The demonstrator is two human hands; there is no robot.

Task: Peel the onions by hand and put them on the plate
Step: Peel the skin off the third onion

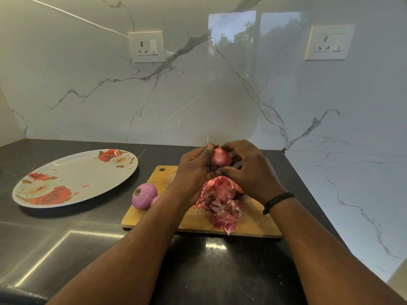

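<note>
1. A dark surface is seen across the lower frame, backed by marble walls.
2. A wooden cutting board lies on it at lower centre, partly hidden by both forearms.
3. A flowered plate sits at centre left, apart from the board, with only one small pink scrap on it.
4. A heap of red onion skins is piled on the board, just below the hands.
5. The left hand is curled round an onion held above the board's far end, its thumb pressed near the top.
6. The right hand is arched over the same onion, fingertips pinching at its tip; the lower fingers are hidden.
7. A peeled onion rests on the board's left edge; a second one beside it is mostly hidden by the left forearm.
8. A black band is worn on the right wrist.
</note>
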